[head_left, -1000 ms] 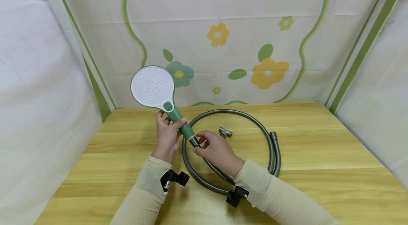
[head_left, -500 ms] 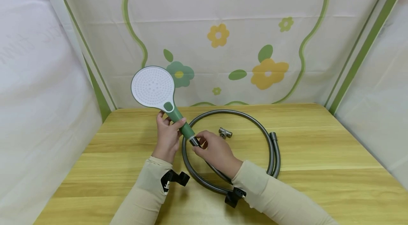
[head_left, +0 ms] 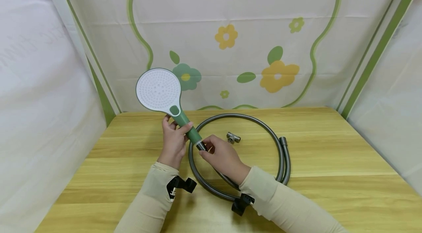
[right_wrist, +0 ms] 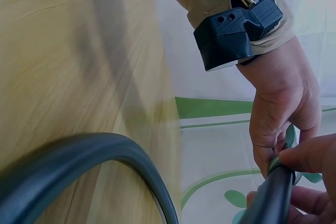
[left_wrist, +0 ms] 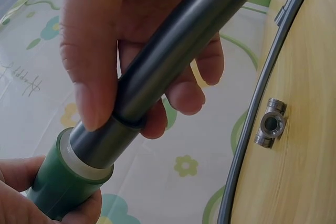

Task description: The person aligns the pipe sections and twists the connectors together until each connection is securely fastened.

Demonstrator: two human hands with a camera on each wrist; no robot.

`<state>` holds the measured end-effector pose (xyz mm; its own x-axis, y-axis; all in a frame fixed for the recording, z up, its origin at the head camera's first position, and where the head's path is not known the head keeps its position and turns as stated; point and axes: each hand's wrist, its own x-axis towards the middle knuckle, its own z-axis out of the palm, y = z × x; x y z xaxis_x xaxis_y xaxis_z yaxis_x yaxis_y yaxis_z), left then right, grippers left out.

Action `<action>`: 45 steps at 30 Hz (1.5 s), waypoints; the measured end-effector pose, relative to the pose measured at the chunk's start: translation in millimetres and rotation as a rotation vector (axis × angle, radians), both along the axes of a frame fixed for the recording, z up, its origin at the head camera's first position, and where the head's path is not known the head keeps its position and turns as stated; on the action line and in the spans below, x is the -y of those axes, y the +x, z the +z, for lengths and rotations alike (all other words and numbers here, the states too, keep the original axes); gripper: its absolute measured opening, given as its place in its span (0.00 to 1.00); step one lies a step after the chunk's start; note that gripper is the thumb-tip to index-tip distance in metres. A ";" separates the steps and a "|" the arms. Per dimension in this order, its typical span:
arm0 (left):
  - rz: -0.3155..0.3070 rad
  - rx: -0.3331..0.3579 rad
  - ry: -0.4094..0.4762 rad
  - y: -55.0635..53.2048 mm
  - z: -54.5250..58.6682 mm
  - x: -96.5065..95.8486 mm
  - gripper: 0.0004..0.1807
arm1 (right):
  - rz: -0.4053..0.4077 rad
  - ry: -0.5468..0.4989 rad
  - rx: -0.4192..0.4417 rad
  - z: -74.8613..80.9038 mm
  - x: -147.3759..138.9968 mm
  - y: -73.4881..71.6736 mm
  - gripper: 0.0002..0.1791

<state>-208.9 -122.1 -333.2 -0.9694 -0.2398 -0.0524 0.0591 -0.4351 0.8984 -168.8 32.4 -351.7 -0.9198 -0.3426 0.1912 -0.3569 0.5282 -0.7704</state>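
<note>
My left hand (head_left: 173, 143) grips the green handle of a shower head (head_left: 158, 90), holding it tilted above the table with its round white spray face toward me. At the lower end of that handle, my right hand (head_left: 224, 158) pinches the dark end nut (left_wrist: 105, 142) of a grey shower hose (head_left: 237, 115). In the left wrist view the nut meets the white ring on the green handle (left_wrist: 68, 182), with thumb and fingers on either side of nut and hose. The right wrist view shows the hose (right_wrist: 270, 200) running up to both hands.
The hose lies coiled on the wooden table (head_left: 329, 159), its other end fitting (head_left: 282, 140) at the right. Inside the loop lies a metal T-shaped fitting (head_left: 233, 137). A floral cloth (head_left: 197, 42) rises behind the table. Black wrist cameras (head_left: 242, 203) sit on both sleeves.
My right fingers have shifted slightly around the hose's end nut, and the right wrist has moved a little to the left. My left hand and the shower head have stayed nearly still.
</note>
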 end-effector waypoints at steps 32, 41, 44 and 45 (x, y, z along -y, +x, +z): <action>-0.005 -0.003 -0.009 0.5 0.5 0.7 0.47 | 0.036 -0.097 0.110 0.1 0.0 -4.9 0.13; -0.006 0.002 -0.008 0.5 0.2 0.9 0.48 | 0.040 -0.102 0.142 0.4 -0.3 -5.3 0.13; -0.006 0.003 -0.011 0.5 0.2 1.0 0.47 | 0.041 -0.110 0.160 -0.2 -0.2 -6.2 0.14; -0.007 0.003 -0.012 0.4 0.0 1.1 0.47 | 0.043 -0.114 0.165 -0.4 -0.2 -6.4 0.14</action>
<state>-208.5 -123.2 -333.1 -0.9709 -0.2337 -0.0524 0.0534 -0.4246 0.9038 -175.2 32.6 -352.2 -0.9268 -0.3671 0.0791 -0.2416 0.4216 -0.8740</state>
